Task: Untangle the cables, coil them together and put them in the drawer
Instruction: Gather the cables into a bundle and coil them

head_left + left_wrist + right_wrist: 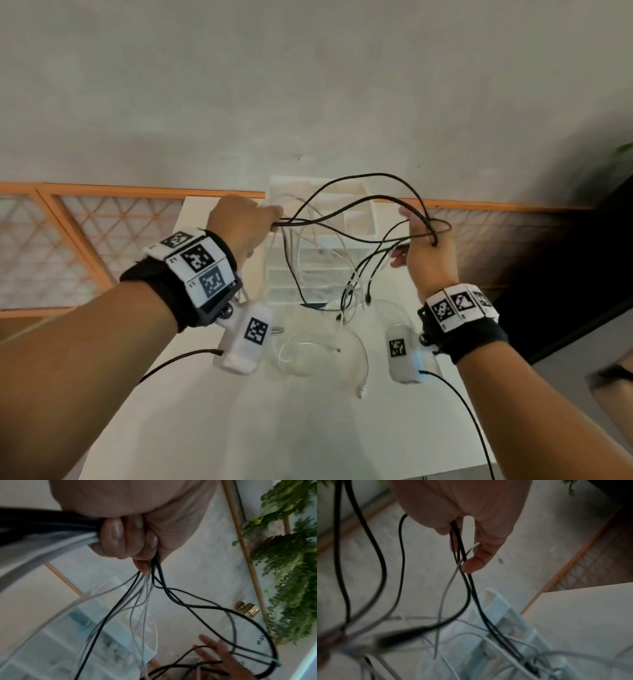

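Both hands are raised over the white table (308, 431) with a tangle of thin cables between them. My left hand (265, 221) grips a bunch of black cables (346, 209) and white cables (301, 253); the left wrist view shows its fingers (120, 536) curled round them. Loops of black cable (433, 236) are hooked over my right hand (418, 240), whose fingers (211, 650) look straight and spread. In the right wrist view the black cables (465, 577) run down between its fingers (476, 562). Loose plug ends (368, 298) dangle. The white drawer unit (363, 212) stands behind.
More white cable (308, 346) lies looped on the table below the hands. An orange-framed lattice screen (85, 246) runs behind the table against a pale wall. Green plants (291, 574) and a small brass fitting (247, 609) show to the right.
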A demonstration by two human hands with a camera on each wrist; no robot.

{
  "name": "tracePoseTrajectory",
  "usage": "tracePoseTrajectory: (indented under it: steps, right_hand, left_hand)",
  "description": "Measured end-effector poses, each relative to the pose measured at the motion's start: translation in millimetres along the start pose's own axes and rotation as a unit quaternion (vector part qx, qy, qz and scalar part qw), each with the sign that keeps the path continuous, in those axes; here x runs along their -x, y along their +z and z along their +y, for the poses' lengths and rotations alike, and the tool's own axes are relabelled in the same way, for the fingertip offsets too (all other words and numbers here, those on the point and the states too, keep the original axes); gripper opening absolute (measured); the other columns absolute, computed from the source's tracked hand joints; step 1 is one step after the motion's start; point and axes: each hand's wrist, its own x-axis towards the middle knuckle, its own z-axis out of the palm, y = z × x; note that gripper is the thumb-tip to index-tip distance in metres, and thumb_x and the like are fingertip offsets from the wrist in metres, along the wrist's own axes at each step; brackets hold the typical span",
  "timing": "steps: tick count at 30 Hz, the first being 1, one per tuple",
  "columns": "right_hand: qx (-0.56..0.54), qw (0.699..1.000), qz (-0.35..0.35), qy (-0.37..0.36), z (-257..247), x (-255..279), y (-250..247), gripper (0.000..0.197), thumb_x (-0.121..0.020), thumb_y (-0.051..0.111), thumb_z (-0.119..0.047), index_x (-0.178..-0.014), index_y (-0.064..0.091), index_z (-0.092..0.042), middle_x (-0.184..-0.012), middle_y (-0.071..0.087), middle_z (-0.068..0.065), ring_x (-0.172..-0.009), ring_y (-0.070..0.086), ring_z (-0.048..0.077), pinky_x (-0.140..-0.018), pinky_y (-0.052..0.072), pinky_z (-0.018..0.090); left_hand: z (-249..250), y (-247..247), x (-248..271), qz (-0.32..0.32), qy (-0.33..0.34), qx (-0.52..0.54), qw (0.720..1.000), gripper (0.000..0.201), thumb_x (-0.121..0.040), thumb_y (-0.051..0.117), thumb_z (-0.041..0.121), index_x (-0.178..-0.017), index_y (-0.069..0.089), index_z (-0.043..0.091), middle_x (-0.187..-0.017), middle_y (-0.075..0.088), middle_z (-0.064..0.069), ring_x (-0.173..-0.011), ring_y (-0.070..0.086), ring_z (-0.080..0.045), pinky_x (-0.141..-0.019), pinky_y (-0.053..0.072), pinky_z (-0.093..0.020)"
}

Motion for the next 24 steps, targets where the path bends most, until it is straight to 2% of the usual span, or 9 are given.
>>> tracePoseTrajectory:
  steps: [3,6,9,13,16,18,20,22,24]
  right_hand:
    - [-0.093,0.995,0.013,-0.021,-14.9,-3.3,-2.1,0.029,-0.105,0.038,-0.035,-0.110,0.066,-0.029,-0.112,0.062,0.008,-0.058,0.057,0.017,-0.057,0.057,0.035]
    - [-0.173,0.985,0.005,-0.024,-33.7,-10.3,5.2,0.045,-0.097,0.042,-0.051,-0.106,0.067,-0.014,-0.085,0.056,0.007,-0.054,0.057,0.015,-0.052,0.055,0.034]
    - [-0.227,0.972,-0.015,-0.056,-49.8,-8.2,10.4,0.032,-0.100,0.054,-0.035,-0.100,0.064,-0.005,-0.071,0.060,0.006,-0.055,0.057,0.017,-0.051,0.052,0.029]
    - [-0.020,0.984,-0.045,-0.169,-37.7,5.8,1.5,0.010,-0.095,0.067,-0.021,-0.088,0.071,-0.018,-0.075,0.069,0.007,-0.065,0.066,0.014,-0.066,0.052,0.027]
    - [-0.027,0.967,-0.025,-0.252,-51.7,4.8,4.3,0.010,-0.094,0.067,-0.016,-0.100,0.074,-0.013,-0.092,0.072,0.014,-0.081,0.073,0.020,-0.078,0.055,0.028]
    - [-0.022,0.947,0.001,-0.321,-65.7,5.7,8.8,0.012,-0.094,0.068,-0.017,-0.104,0.074,-0.014,-0.098,0.070,0.009,-0.091,0.070,0.019,-0.085,0.054,0.026]
    - [0.054,0.929,0.024,-0.365,-59.2,3.8,7.3,0.013,-0.094,0.067,-0.014,-0.104,0.076,-0.014,-0.093,0.067,-0.002,-0.088,0.066,0.010,-0.083,0.050,0.015]
    - [0.190,0.925,0.028,-0.327,-33.8,-5.0,-4.9,0.016,-0.096,0.063,-0.013,-0.102,0.077,-0.017,-0.086,0.065,-0.009,-0.080,0.062,0.008,-0.072,0.044,0.010]
    - [0.327,0.917,0.037,-0.227,2.4,-15.7,-20.4,0.019,-0.097,0.058,-0.018,-0.099,0.077,-0.018,-0.083,0.070,0.001,-0.078,0.065,0.020,-0.065,0.040,0.022]
  left_hand:
    - [-9.9,-6.8,-6.9,0.040,0.003,-0.033,0.999,0.030,-0.083,0.068,0.032,-0.061,0.065,0.011,-0.052,0.045,-0.002,-0.043,0.034,-0.021,-0.046,0.027,-0.022]
    - [-12.0,-7.1,-6.2,0.021,0.023,-0.089,0.996,0.030,-0.084,0.069,0.033,-0.068,0.067,0.007,-0.056,0.048,-0.004,-0.045,0.037,-0.020,-0.046,0.027,-0.023]
    - [-19.9,-3.8,0.7,0.001,0.024,-0.170,0.985,0.033,-0.088,0.066,0.034,-0.068,0.063,0.007,-0.054,0.047,-0.003,-0.047,0.041,-0.019,-0.045,0.027,-0.025]
    - [-28.1,-10.2,-0.9,0.009,0.020,-0.125,0.992,0.036,-0.088,0.067,0.034,-0.076,0.070,0.000,-0.051,0.042,-0.003,-0.045,0.036,-0.020,-0.046,0.026,-0.024]
    - [-26.5,-9.7,0.0,-0.014,0.026,-0.139,0.990,0.035,-0.088,0.067,0.034,-0.071,0.066,0.003,-0.051,0.043,-0.002,-0.045,0.037,-0.019,-0.046,0.026,-0.024]
    - [-26.1,-6.8,2.1,-0.023,0.028,-0.181,0.983,0.034,-0.088,0.066,0.034,-0.068,0.064,0.007,-0.052,0.045,-0.003,-0.046,0.039,-0.019,-0.046,0.027,-0.025]
    - [-28.5,-9.0,1.0,-0.018,0.023,-0.198,0.980,0.035,-0.088,0.065,0.035,-0.068,0.065,0.005,-0.054,0.046,-0.004,-0.048,0.040,-0.020,-0.047,0.028,-0.026]
    - [-32.6,-17.8,-4.4,0.005,0.016,-0.162,0.987,0.037,-0.088,0.065,0.035,-0.073,0.068,0.002,-0.055,0.046,-0.004,-0.050,0.040,-0.021,-0.049,0.029,-0.026]
    - [-32.8,-29.6,-11.0,0.034,-0.002,-0.057,0.998,0.035,-0.089,0.066,0.034,-0.073,0.066,0.003,-0.060,0.047,-0.005,-0.049,0.036,-0.020,-0.047,0.028,-0.024]
